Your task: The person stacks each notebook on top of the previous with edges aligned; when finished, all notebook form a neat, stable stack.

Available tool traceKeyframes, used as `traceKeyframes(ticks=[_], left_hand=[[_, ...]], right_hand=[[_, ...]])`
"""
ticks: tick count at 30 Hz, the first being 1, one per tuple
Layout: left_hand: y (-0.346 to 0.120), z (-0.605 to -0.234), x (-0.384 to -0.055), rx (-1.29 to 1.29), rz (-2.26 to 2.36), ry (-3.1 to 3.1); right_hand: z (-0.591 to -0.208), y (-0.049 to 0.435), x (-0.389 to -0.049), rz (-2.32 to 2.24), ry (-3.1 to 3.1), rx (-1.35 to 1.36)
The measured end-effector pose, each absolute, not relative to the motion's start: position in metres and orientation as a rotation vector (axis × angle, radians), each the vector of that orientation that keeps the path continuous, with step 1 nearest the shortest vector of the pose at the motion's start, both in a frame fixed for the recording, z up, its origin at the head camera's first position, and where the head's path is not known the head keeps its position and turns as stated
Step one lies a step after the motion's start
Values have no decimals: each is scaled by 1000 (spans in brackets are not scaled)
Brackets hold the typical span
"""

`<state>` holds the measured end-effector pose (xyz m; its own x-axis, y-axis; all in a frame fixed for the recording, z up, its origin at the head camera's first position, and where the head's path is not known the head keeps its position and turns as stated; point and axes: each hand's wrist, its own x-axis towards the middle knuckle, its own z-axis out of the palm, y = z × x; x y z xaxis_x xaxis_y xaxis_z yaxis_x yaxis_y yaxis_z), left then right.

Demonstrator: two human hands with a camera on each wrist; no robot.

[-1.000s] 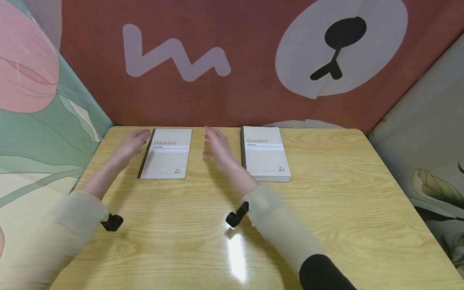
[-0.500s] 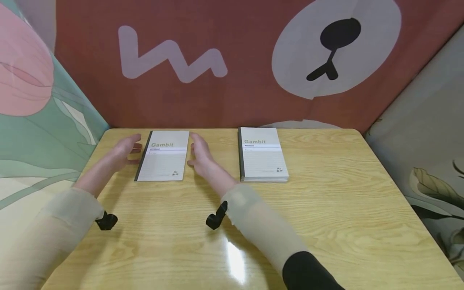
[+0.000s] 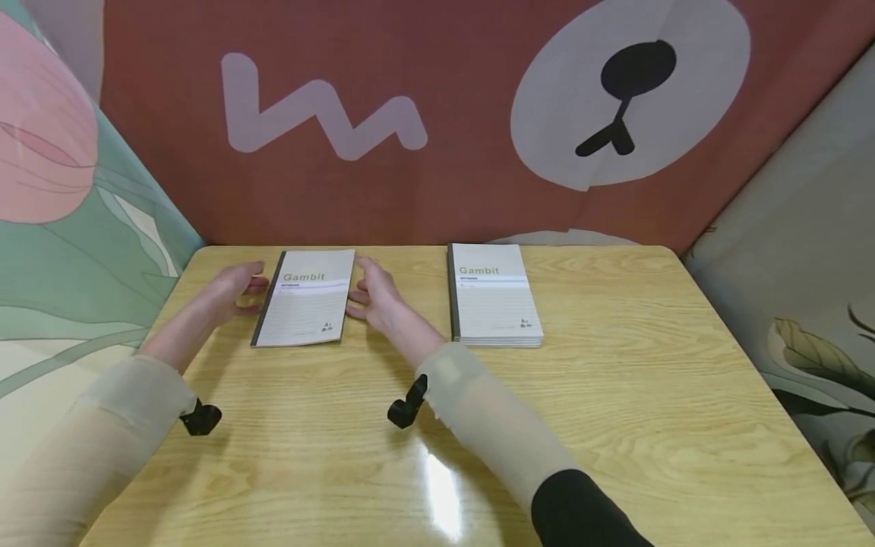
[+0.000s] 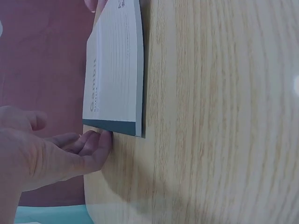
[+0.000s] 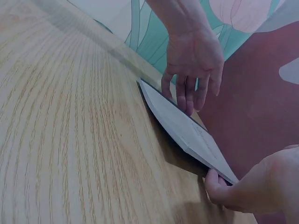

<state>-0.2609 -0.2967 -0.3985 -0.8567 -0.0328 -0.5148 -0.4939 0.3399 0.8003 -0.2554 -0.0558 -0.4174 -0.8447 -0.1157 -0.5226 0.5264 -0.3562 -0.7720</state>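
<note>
A thin white notebook (image 3: 306, 304) marked "Gambit", with a dark spine on its left, lies between my hands. My right hand (image 3: 383, 302) holds its right edge, which is tipped up a little from the table; in the right wrist view the notebook (image 5: 187, 126) bows, with a shadow under it and fingertips (image 5: 213, 179) right at its raised edge. Beside the spine is my left hand (image 3: 229, 292), fingers loosely bent; in the left wrist view its fingertips (image 4: 106, 140) come right up to the dark spine. The other fingers of my right hand are partly hidden.
To the right, a stack of similar notebooks (image 3: 497, 296) stands near the back edge of the wooden table (image 3: 615, 410). A red printed backdrop (image 3: 465, 182) rises directly behind the table. Black wrist cameras (image 3: 406, 403) hang under both sleeves.
My right hand has moved left from beside the stack to the single notebook's right edge, which has risen slightly. My left hand has drawn back a little to the spine side.
</note>
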Motion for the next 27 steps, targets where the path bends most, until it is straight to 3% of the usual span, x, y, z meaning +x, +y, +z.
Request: traceKeyframes(ticks=[19,27], left_hand=[[-307,-402,-260,-328,1617,2148],[-270,-390,-241,-280,1882,2135]], right_hand=[[-431,-49,-253,-2120,1715,237],[-415,-17,-250,-2193,1765,159]])
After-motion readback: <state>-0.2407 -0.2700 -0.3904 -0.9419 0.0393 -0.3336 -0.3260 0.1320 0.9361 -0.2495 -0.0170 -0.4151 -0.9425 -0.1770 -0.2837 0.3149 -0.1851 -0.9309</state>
